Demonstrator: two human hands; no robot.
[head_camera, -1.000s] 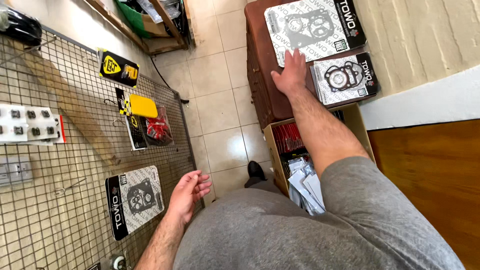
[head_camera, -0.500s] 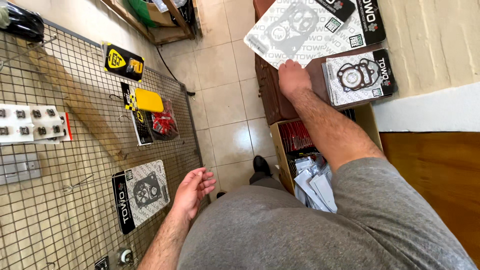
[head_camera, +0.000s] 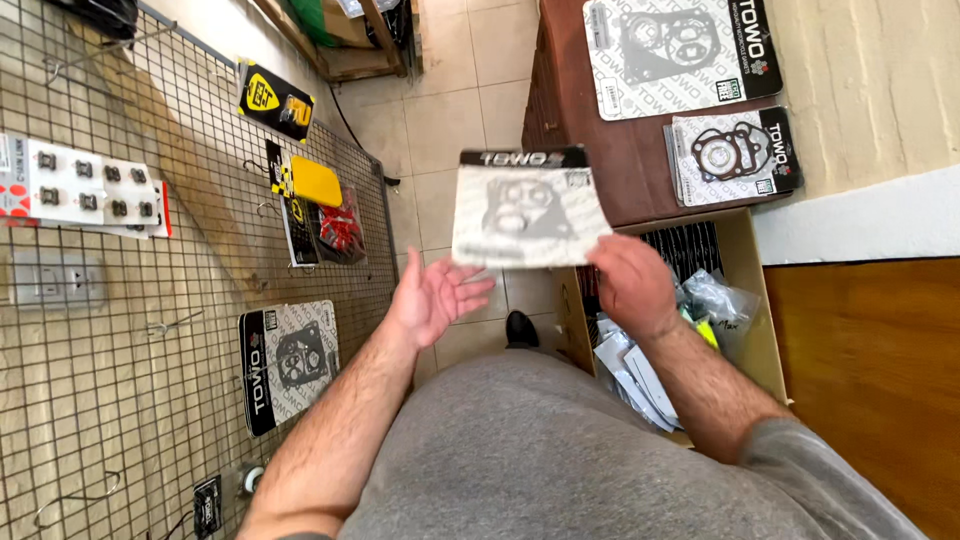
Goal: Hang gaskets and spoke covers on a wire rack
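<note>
1. The right hand (head_camera: 628,285) grips a flat gasket pack (head_camera: 527,208) by its bottom edge, up in the air over the floor.
2. The left hand (head_camera: 432,297) is open, palm up, just under the pack.
3. A cardboard box (head_camera: 762,330) sits below the right hand. It holds flat packs and clear bags.
4. Two more packs lie on the brown chest (head_camera: 640,165).

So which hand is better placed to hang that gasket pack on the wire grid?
Left, probably. The left hand is open and nearest the grid; the right hand holds the gasket pack on the box side.
</note>
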